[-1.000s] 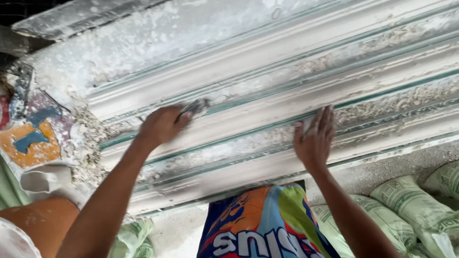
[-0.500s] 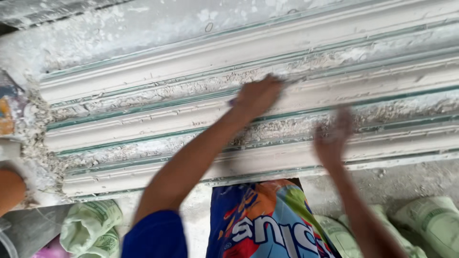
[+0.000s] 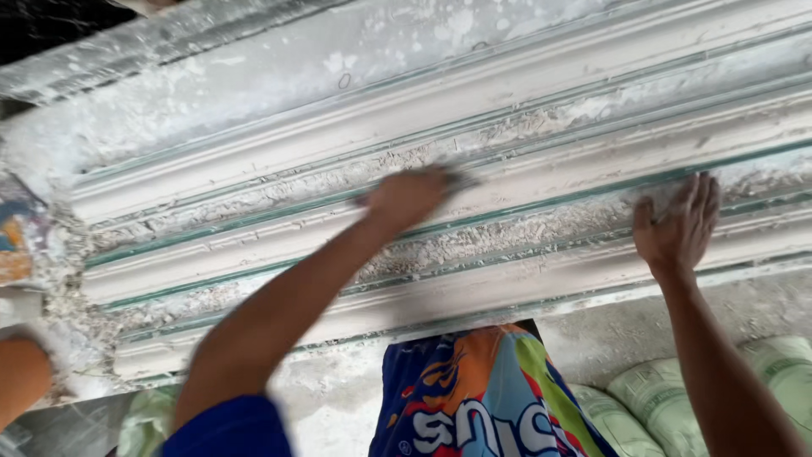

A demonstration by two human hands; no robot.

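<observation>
A long white plaster moulding (image 3: 524,127) with ridges, green edge lines and rough crumbly grooves lies across the view. My left hand (image 3: 404,200) rests on a middle ridge, fingers closed around a small grey tool (image 3: 459,179) that is blurred. My right hand (image 3: 678,227) lies flat, fingers spread, on a groove further right and holds nothing. Both forearms reach up from the bottom of the view.
Pale green sacks (image 3: 643,398) lie on the grey floor (image 3: 609,330) below the moulding at the right. My colourful shorts (image 3: 482,398) show at bottom centre. Another person's arm (image 3: 19,377) is at the left edge, beside plaster crumbs (image 3: 72,313).
My left hand has slid rightward along the moulding with the tool. My right hand has stayed pressed on the groove at the right, and the view has shifted.
</observation>
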